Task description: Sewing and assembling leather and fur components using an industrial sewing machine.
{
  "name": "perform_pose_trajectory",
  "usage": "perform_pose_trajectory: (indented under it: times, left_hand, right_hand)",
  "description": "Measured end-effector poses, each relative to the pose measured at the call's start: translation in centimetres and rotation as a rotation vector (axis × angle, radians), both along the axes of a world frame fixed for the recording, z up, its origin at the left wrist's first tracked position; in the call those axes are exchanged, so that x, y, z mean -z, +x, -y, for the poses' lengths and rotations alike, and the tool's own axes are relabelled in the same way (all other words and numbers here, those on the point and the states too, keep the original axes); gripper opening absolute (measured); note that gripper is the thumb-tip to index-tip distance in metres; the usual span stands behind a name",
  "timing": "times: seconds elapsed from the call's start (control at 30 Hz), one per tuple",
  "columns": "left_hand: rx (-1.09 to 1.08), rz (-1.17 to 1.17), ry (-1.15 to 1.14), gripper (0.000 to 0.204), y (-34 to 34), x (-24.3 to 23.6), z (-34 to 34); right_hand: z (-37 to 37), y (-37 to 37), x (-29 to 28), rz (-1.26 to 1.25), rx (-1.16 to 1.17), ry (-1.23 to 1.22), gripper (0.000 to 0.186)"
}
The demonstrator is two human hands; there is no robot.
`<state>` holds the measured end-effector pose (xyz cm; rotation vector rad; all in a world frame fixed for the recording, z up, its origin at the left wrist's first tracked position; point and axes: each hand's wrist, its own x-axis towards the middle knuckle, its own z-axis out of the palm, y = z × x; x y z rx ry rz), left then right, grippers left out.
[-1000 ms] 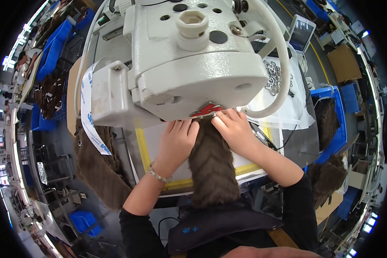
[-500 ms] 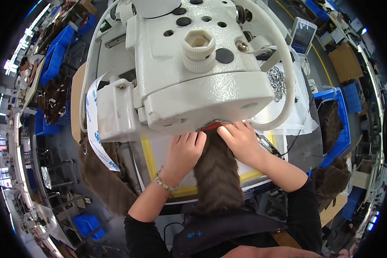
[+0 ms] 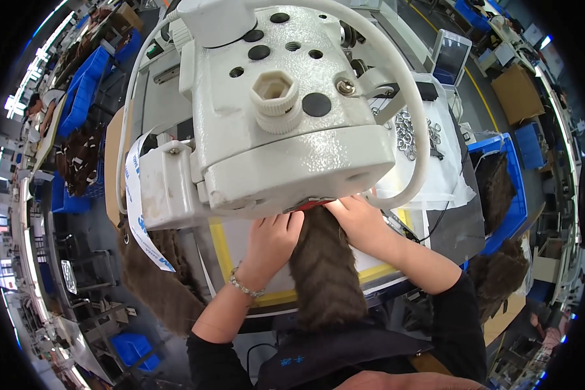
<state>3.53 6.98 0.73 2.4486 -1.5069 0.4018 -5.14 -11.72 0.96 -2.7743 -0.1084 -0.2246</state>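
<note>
A white machine head (image 3: 292, 153), apparently a sewing machine, overhangs a brown fur strip (image 3: 325, 279) lying toward me on the yellow-edged work surface (image 3: 227, 250). My left hand (image 3: 273, 240), a beaded bracelet at its wrist, holds the strip's left edge with bent fingers pressed together. My right hand (image 3: 361, 221) grips its right side, fingertips partly hidden under the machine. The point where the fur meets the machine's working parts is hidden.
More fur pieces (image 3: 162, 286) hang at the left; others fill a blue bin (image 3: 513, 175) at the right. Metal rings (image 3: 406, 130) lie on white paper beside a screen (image 3: 450, 57). A long white strip (image 3: 143, 227) dangles left of the machine. Blue crates (image 3: 84, 84) line a walkway.
The view has shifted, so machine and hands appear lower in the picture. Both hands still hold the fur under the machine head, with my right fingertips now further hidden.
</note>
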Motion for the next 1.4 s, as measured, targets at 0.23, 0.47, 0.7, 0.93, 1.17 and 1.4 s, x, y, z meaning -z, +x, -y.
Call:
perform_pose_trajectory:
  times: [0.23, 0.47, 0.7, 0.93, 1.17, 1.4]
  left_hand:
    - [0.009, -0.008, 0.019, 0.011, -0.1, -0.2, -0.1]
    - [0.013, 0.011, -0.022, 0.011, 0.0, -0.1, 0.2]
    - [-0.002, 0.015, -0.015, 0.010, 0.0, -0.2, 0.2]
    - [-0.014, 0.041, -0.012, 0.007, -0.2, 0.0, 0.1]
    - [-0.032, 0.049, 0.019, 0.005, -0.4, -0.3, 0.2]
    - [-0.025, 0.022, 0.010, 0.005, -0.2, -0.5, 0.3]
  right_hand:
    - [-0.3, 0.1, 0.9, 0.331, -0.035, -0.250, 0.014]
    - [-0.1, 0.2, 0.2, 0.348, -0.060, -0.286, 0.014]
    - [-0.1, 0.2, -0.2, 0.332, -0.062, -0.271, 0.014]
    - [-0.3, -0.2, 0.5, 0.341, -0.077, -0.269, 0.014]
    - [-0.1, -0.2, 0.3, 0.322, -0.097, -0.220, 0.017]
    - [0.0, 0.2, 0.1, 0.343, -0.100, -0.212, 0.019]
